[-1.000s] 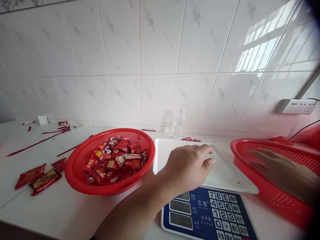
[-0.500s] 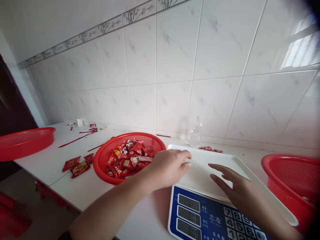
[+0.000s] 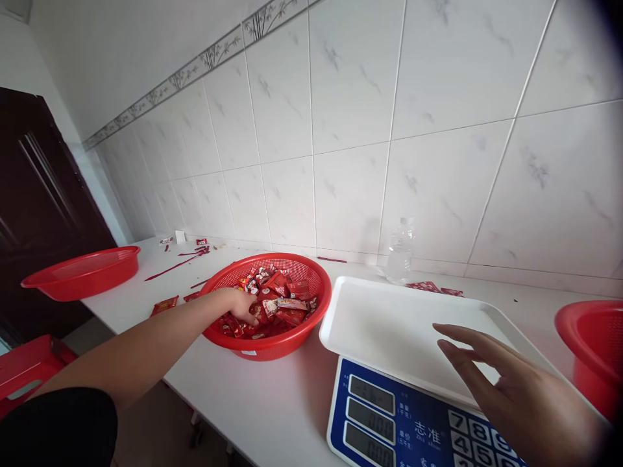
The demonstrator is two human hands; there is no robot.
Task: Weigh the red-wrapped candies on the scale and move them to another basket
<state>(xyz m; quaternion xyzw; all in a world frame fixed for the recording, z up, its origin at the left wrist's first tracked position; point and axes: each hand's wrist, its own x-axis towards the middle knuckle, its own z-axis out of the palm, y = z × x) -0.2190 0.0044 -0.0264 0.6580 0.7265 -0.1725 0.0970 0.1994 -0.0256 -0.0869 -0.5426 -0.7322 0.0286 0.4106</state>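
Candy basket (image 3: pixel 287 347) left of scale (image 3: pixel 418 405)

My one view comes from the head camera, looking forward and down over the table (image 3: pixel 257 395). It faces the wall (image 3: pixel 350 84) at a slant, so that it recedes toward ten o'clock. The scale (image 3: pixel 418 418) sits near at five, the door (image 3: pixel 43 207) well off at nine.

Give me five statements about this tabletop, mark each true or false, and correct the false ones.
1. The left hand is inside a round red plastic basket of red-wrapped snacks. True.
2. The flat digital scale is green around its keys. False: it is blue there.
3. A clear plastic bottle stands beyond the white rectangular tray. True.
4. The right hand grips the bottle. False: it hovers over the tray's right part.
5. The snack-filled basket sits right of the tray. False: it sits to the left.
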